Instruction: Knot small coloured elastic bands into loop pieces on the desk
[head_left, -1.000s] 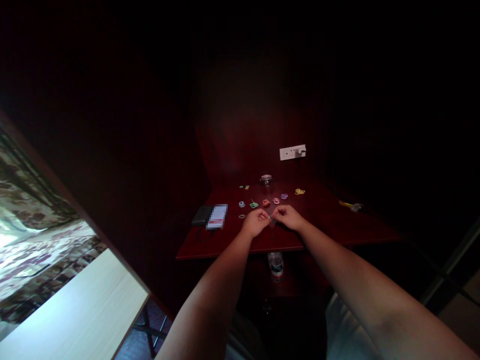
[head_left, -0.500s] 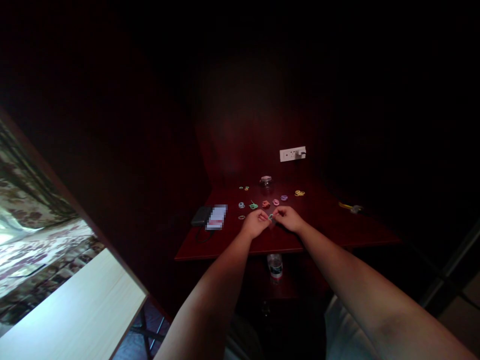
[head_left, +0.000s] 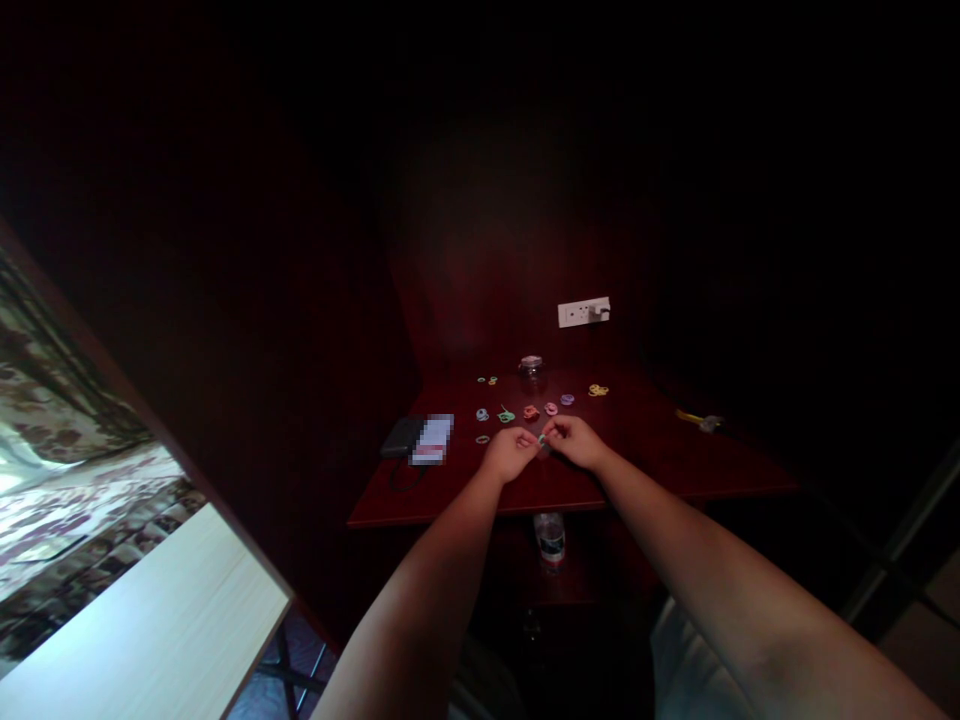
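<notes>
The fingers (head_left: 531, 441) of both hands meet at one spot above the front part of the tabletop (head_left: 645, 470), and between their tips sits a tiny pale green ring (head_left: 541, 439). The left hand (head_left: 510, 453) and the right hand (head_left: 576, 441) each have thumb and forefinger drawn together on it, the remaining fingers curled in; the light is too dim to tell exactly how each tip lies.

The ring looks like a small loop of plastic or rubber, so it is likely very light, perhaps a little springy, and easy to lose from a loose grip. A fingertip pinch on opposite sides of its rim seems the sensible hold, since there is nothing else to grasp.

Just beyond the hands lie more loops in a loose row: a blue one (head_left: 482, 414), a green one (head_left: 507, 415), an orange one (head_left: 531, 411), a pink one (head_left: 551, 408), a purple one (head_left: 567, 399), with yellow ones (head_left: 598, 390) further right. A small glass jar (head_left: 531, 367) stands behind them, near a wall socket (head_left: 583, 312). To the left rest a dark device (head_left: 401, 437) and a blurred card (head_left: 432, 440). A water bottle (head_left: 550, 538) stands below the tabletop edge.
</notes>
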